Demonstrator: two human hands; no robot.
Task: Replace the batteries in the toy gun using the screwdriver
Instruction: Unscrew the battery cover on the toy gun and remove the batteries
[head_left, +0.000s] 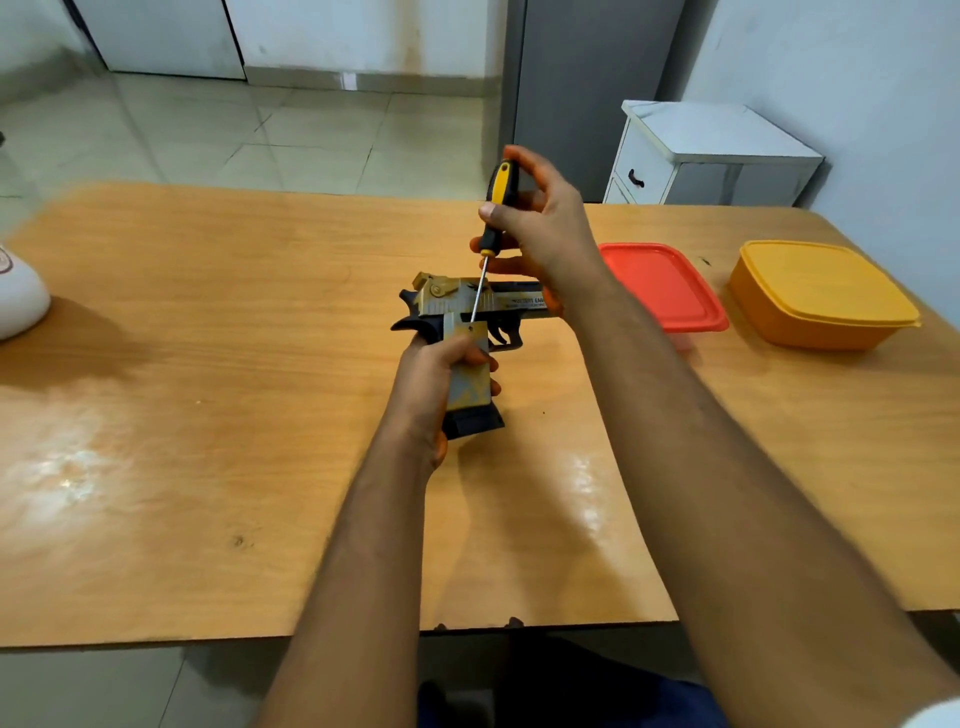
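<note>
Wooden table (260, 467), mid-far edge | left hand (434, 387) grips toy gun (470, 332) by grip: light, rigid plastic | right hand (545, 228) pinches screwdriver (493, 213), tip at grip screw; slip risk.

Wooden desk (208, 441), glossy, glare patches. On it at right: red lid (662, 288) lying flat, orange lidded container (821, 296) just beside it. Far left edge: white object (18, 296), cropped, possibly an appliance.
</note>
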